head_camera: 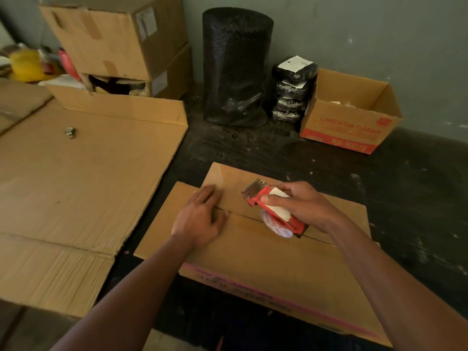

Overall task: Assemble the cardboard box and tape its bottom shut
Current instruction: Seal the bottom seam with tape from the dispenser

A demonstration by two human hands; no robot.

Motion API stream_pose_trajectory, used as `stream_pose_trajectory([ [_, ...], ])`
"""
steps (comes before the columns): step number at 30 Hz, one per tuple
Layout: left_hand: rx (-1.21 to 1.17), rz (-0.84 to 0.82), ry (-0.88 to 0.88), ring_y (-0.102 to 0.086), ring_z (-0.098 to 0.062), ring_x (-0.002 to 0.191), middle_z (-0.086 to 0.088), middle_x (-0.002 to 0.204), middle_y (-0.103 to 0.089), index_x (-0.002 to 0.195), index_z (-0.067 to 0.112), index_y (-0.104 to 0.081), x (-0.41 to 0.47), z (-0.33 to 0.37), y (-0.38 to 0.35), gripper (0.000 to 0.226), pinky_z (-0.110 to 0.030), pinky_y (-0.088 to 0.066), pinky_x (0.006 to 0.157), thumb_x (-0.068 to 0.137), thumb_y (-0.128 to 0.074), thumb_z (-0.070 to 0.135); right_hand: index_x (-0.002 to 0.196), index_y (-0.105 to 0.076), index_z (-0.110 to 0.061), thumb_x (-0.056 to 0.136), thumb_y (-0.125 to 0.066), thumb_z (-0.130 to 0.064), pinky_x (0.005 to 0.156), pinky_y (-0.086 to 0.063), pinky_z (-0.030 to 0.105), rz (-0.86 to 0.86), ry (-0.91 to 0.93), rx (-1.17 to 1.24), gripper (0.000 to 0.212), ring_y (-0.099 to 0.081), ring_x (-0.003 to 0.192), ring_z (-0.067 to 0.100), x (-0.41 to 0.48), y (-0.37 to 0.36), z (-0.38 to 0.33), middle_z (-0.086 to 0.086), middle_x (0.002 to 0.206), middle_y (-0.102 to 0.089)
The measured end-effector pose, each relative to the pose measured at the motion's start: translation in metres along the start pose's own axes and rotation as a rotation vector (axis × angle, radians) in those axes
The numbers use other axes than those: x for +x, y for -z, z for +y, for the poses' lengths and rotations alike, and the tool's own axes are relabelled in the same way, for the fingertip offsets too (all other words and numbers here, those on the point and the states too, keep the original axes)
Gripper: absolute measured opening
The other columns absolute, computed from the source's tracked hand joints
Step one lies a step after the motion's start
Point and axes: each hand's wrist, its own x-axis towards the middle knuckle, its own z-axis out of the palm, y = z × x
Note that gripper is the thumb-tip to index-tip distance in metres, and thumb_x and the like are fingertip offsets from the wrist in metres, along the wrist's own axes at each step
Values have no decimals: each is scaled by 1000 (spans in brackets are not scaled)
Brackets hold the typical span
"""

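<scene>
Two bottom flaps (253, 239) of the cardboard box (266, 279), low in the centre of the frame, meet in a seam (243, 216) whose long axis runs from mid-frame down toward the right. The right hand (304, 206) is curled round a red tape dispenser (276, 211) that sits on the seam about midway. Its blade end points up-left at the nearby left hand (200, 216), which lies flat with straight fingers, pressing across the seam's left end. The next pull should probably follow that slanted line.

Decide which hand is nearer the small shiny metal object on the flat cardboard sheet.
Left. The left hand is right of the small shiny metal object; the right hand lies farther right.
</scene>
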Motion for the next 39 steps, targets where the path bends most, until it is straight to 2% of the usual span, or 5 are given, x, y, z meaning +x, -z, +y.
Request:
stream_pose_trajectory([
  [9, -272, -31, 107, -16, -17, 156, -2, 167, -25, 157, 16, -38, 6, -5, 11, 55, -22, -5, 121, 103, -50, 18, 109, -77, -19, 90, -77, -32, 97, -56, 51, -158, -88, 110, 23, -74, 104, 34, 14, 6, -17, 8, 102, -81],
  [15, -269, 0, 159, -33, -20, 146, 5, 161, -37, 151, 27, -48, 3, -21, 16, 56, -32, -27, 117, 97, -59, 36, 127, -66, -32, 87, -81, -38, 83, -59, 33, -191, -47, 11, 43, -77, 96, 15, 20, -10, -32, -5, 108, -80],
  [18, -217, 22, 127, -39, -21, 138, 5, 149, -44, 145, 31, -55, 5, -26, 18, 50, -38, -37, 113, 95, -58, 41, 125, -69, -29, 85, -81, -40, 87, -61, 37, -159, -36, -34, 43, -76, 95, 13, 24, -20, -33, -7, 108, -79],
  [26, -303, 69, 103, -60, -12, 108, 8, 116, -67, 121, 28, -73, 25, -27, 33, 38, -21, -45, 85, 86, -65, 13, 120, -68, -32, 91, -76, -37, 78, -60, 32, -190, -66, -85, 31, -77, 89, 11, 29, -37, -43, -5, 105, -80],
  [39, -759, -128, 198, -66, -1, 100, 11, 106, -75, 114, 24, -77, 42, -33, 55, 27, -15, -51, 85, 100, -57, 13, 117, -73, -28, 86, -82, -35, 85, -62, 37, -141, -71, -131, 33, -77, 90, 12, 48, -45, -50, -6, 103, -80],
])
